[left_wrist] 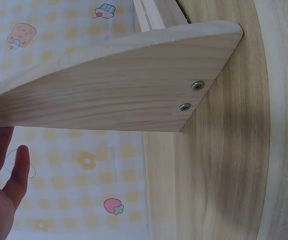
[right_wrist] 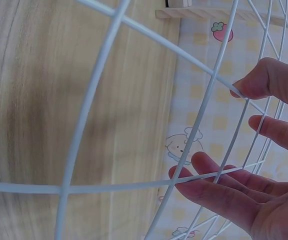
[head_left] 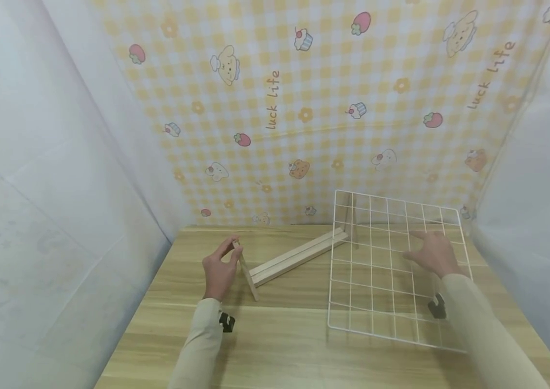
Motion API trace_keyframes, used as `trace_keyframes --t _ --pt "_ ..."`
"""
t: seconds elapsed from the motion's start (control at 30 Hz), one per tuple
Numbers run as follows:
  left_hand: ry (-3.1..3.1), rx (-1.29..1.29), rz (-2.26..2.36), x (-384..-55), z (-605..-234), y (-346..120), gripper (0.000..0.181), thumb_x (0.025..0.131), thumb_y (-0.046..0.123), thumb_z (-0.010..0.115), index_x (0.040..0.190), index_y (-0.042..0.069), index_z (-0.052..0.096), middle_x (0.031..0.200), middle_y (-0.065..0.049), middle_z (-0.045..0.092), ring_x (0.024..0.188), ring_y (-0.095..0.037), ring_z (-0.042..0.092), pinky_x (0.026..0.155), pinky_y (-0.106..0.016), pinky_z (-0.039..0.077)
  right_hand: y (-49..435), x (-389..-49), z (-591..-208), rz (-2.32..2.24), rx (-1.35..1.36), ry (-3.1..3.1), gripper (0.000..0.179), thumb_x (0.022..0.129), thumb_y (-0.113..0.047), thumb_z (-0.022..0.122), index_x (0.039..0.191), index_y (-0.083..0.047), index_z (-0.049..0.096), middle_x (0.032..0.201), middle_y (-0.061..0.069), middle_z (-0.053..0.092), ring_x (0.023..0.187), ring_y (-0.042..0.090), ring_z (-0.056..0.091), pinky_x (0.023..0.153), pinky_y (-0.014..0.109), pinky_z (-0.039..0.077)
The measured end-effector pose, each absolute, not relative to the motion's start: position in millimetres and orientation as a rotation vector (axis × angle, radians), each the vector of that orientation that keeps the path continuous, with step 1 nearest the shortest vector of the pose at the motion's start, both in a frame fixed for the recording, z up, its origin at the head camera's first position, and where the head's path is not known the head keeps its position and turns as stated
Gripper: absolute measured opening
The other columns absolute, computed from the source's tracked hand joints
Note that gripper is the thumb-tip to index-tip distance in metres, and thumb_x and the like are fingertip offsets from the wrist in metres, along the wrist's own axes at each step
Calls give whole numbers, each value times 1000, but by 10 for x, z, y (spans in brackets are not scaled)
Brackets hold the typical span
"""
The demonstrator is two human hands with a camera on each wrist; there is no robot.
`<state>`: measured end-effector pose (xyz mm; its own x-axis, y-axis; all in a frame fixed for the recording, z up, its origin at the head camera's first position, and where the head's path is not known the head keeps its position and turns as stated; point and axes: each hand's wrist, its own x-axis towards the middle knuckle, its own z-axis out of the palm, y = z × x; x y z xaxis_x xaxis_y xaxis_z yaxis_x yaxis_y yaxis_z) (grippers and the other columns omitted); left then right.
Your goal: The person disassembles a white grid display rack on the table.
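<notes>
At the left of the table in the head view is a pale wooden stand (head_left: 299,258), with two long rails and a narrow end panel. My left hand (head_left: 220,270) pinches the upper end of that end panel (left_wrist: 119,95) between thumb and fingers. Two metal bolt heads show on the panel's face in the left wrist view. On the right, a white wire grid (head_left: 372,265) is tilted above the wood surface. My right hand (head_left: 433,253) holds the grid with spread, bent fingers; its thumb (right_wrist: 259,82) meets a wire, while several fingertips lie behind other wires.
The table (head_left: 275,351) has a wood-grain top. A yellow-checked cloth (head_left: 323,70) with cartoon prints hangs behind it. White sheeting (head_left: 51,189) closes the left side, and more hangs at the right. One rail end of the stand lies close to the grid's left edge.
</notes>
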<state>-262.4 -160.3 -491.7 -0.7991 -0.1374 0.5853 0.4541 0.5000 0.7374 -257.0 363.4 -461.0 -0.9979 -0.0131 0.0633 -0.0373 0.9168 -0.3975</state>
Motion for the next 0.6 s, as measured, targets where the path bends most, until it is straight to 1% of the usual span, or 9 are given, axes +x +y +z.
trace_keyframes --t 0.13,0.2,0.23,0.33,0.37,0.43,0.5,0.57,0.6 --pt "-2134 -250 -1339 -2599 -4924 -1603 29 90 18 76 118 15 74 104 -15 78 98 -30 76 63 -9 55 3655 -2536 -4615 649 14 -3029 76 82 -38 76 139 4 51 133 43 52 123 66 39 103 79 30" --pt "-2133 -246 -1353 -2576 -4920 -1615 29 89 18 77 118 15 74 105 -16 78 84 -22 78 55 -8 52 3645 -2526 -4614 638 15 -3032 76 81 -39 77 139 4 51 133 43 51 123 66 39 103 79 29" --pt "-2134 -242 -1364 -2563 -4916 -1620 30 89 18 77 118 15 74 106 -16 77 73 -17 77 50 -9 51 3640 -2523 -4616 629 20 -3030 76 81 -39 77 139 4 52 132 43 52 123 66 40 103 78 29" --pt "-2136 -241 -1382 -2530 -4909 -1631 30 88 19 78 117 13 74 106 -18 77 43 -4 59 38 -13 44 3625 -2511 -4616 628 24 -3028 76 80 -38 78 138 4 53 131 43 52 122 66 40 104 78 29" --pt "-2137 -238 -1381 -2520 -4906 -1635 30 88 19 78 117 14 74 105 -17 77 44 -1 58 39 -13 45 3621 -2504 -4615 643 21 -3029 76 80 -38 78 138 4 52 134 44 50 123 66 39 104 78 29" --pt "-2130 -244 -1372 -2498 -4903 -1638 30 87 17 79 116 12 75 103 -17 78 49 -6 65 40 -12 46 3614 -2493 -4618 677 10 -3033 77 80 -37 78 139 4 52 138 45 46 125 67 37 104 78 28" --pt "-2126 -255 -1348 -2471 -4900 -1638 29 86 15 79 115 11 75 102 -17 78 68 -18 76 44 -10 48 3612 -2482 -4625 700 3 -3039 77 80 -37 78 140 3 51 141 45 41 127 67 36 103 78 30" --pt "-2119 -266 -1323 -2444 -4901 -1641 30 85 13 80 114 9 75 103 -17 77 89 -30 77 52 -10 53 3610 -2473 -4640 714 3 -3043 78 81 -36 78 142 2 50 142 45 40 125 66 39 98 75 38" --pt "-2115 -272 -1316 -2424 -4897 -1641 31 84 12 81 114 8 75 104 -17 77 91 -36 76 55 -11 55 3604 -2469 -4647 710 5 -3043 78 81 -37 78 142 2 50 142 45 40 121 64 44 92 70 45"
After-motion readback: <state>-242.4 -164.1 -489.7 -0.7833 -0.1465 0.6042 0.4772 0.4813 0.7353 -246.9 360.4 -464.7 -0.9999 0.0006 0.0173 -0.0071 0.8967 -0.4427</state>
